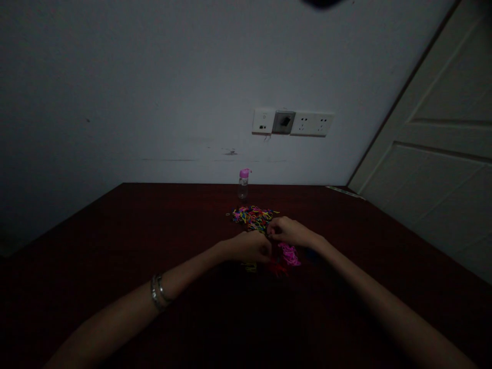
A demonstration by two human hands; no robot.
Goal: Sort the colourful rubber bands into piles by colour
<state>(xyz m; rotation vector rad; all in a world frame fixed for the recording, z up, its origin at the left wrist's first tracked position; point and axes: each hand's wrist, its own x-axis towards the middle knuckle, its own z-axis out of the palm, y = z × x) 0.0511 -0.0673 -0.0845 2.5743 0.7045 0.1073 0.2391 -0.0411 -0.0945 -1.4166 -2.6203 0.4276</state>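
Note:
A heap of thin, many-coloured elastic bands [251,215] lies on the dark red table. My left hand [248,247] is at its near side with the fingers curled closed. To its right, my right hand [290,230] has fingers and thumb pinched together at the heap's right edge, close to the left fingers. Whatever either hand holds is too small and dark to make out. Just below my right hand sits a bunch of pink bands [289,254]. Red bands [279,268] lie beside it, and a few yellow bands [250,267] show below my left hand.
Behind the heap stands a clear bottle with a pink lid [243,184]. The table [172,215] meets a pale wall bearing a row of sockets [311,124]. A panelled door [434,138] is on the right. The light is dim.

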